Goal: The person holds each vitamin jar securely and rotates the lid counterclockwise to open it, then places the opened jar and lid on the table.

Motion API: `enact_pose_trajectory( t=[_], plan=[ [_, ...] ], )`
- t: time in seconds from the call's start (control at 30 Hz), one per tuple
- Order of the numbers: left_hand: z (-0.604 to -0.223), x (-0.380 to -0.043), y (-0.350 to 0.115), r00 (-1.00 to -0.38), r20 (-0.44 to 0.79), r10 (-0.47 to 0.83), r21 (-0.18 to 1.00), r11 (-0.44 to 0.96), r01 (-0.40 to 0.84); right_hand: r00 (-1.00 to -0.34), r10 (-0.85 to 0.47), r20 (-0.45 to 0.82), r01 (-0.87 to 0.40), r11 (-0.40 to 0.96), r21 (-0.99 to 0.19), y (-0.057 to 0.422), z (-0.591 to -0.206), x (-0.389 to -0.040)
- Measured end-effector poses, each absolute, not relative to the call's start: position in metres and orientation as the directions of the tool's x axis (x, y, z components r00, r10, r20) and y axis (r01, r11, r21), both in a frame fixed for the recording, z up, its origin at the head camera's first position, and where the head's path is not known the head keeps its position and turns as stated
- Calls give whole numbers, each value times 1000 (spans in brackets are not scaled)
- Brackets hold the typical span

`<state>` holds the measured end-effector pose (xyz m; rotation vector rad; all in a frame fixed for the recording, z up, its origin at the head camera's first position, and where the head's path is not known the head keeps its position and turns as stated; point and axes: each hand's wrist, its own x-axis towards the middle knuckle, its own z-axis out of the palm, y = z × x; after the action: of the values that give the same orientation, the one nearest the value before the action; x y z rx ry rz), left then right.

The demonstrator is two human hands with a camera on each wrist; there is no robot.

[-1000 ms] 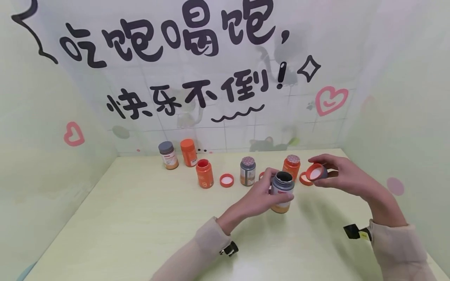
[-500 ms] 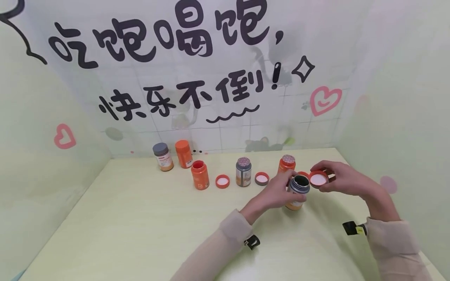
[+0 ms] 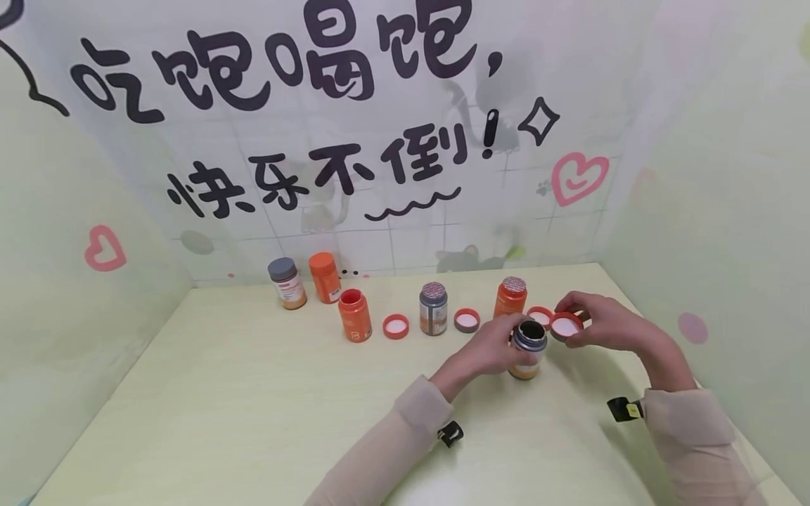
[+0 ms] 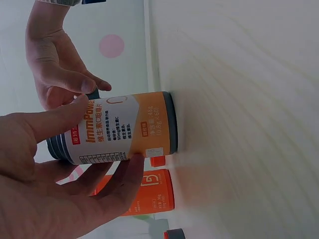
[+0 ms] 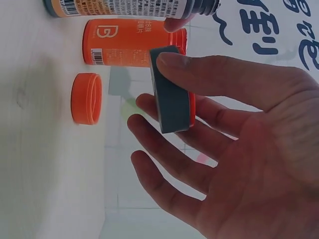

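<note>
My left hand (image 3: 490, 344) grips an uncapped grey supplement bottle (image 3: 525, 362), upright, its dark mouth facing up. In the left wrist view, thumb and fingers wrap the bottle's white and orange label (image 4: 117, 127). Whether its base touches the table cannot be told. To the right, my right hand (image 3: 610, 323) pinches a grey screw cap (image 5: 172, 97) with a red inner rim, its white liner upward. The cap is held off the table beside the bottle. Just behind stand an orange bottle with a sealed mouth (image 3: 510, 295) and an orange cap (image 5: 86, 98) lying on the table.
Further left are a sealed grey bottle (image 3: 433, 309), a grey cap (image 3: 466, 320), an orange cap (image 3: 396, 326) and an uncapped orange bottle (image 3: 355, 316). A capped grey bottle (image 3: 287, 284) and a capped orange bottle (image 3: 325, 277) stand at the back left. Walls enclose the table.
My left hand has carried the grey bottle rightward, near the cap. My right hand has lowered the cap and turned its liner upward. The head view has shifted slightly.
</note>
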<state>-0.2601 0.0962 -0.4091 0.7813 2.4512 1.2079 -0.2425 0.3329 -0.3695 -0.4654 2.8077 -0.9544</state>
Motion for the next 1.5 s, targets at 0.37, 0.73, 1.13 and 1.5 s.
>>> enact_pose_trajectory(
  t=[0.37,0.73,1.13,1.5],
  plan=[
    [-404,-257,87,-822,-99,561,796,540,273,-926,-325,-193,-166,809,-564,335,-380,-246],
    [-389,-241,34,-838,-38,545,799,519,302,-901,-304,-308,-100,838,-536,333,-396,-250],
    [-383,-224,-78,-939,129,320,826,489,280,-876,-242,-417,-7,872,-489,325,-400,-251],
    [-371,-246,-162,-986,167,24,912,377,164,-870,-222,-440,23,874,-485,323,-403,-252]
  ],
)
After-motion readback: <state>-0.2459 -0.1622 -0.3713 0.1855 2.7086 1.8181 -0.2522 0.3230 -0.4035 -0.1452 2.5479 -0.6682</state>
